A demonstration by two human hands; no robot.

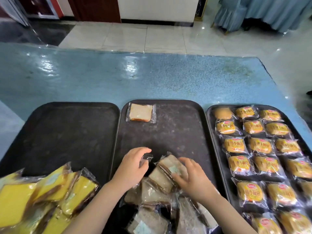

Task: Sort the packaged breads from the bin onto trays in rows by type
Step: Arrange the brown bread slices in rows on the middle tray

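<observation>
Pile of wrapped brown toast slices [160,191] at the near edge of the middle tray [177,132]. My right hand [190,179] curls its fingers [183,162] over the topmost slice pack [168,168], seemingly to lift it; my left hand [131,168] pinches the pack's clear wrapper end [147,157], probably steadying it. One placed toast slice [141,112] starts a row at the far left corner. Right tray [212,132]: small yellow-labelled bread packs [253,146] in rows. Left tray [67,132]: yellow cake slices [50,191] heaped near. Blue table [152,78] beneath.
</observation>
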